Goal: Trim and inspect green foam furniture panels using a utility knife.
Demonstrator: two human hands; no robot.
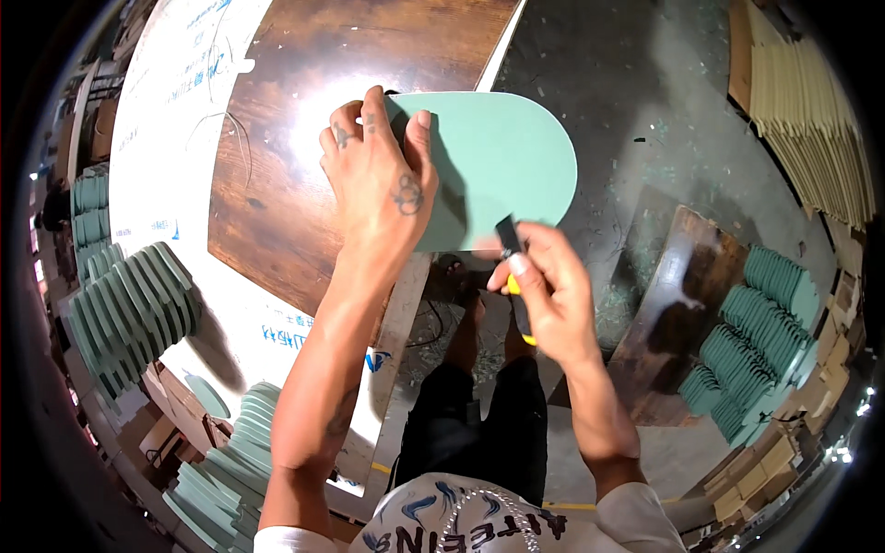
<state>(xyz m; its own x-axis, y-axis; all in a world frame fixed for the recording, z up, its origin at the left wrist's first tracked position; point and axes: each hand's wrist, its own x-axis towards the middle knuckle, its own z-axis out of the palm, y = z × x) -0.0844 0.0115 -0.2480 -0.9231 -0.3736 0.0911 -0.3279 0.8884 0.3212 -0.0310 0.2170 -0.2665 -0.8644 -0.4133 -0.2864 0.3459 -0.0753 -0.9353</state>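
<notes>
Well left of the panel (502, 152), green pieces (134, 318) stand in a row. Across the panel's left end lies the left hand (383, 189), fingers parted, gripping nothing. The panel overhangs the counter (277, 212); by the panel's near edge, the right hand's (560, 309) fingers wrap a knife (519, 309).

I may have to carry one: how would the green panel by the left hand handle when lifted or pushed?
The green panel is probably fairly stiff: its rounded end juts past the brown wooden board without visible sag. It may be somewhat slippery, since its face looks smooth. Pushed farther out, it could tip over the edge.
</notes>
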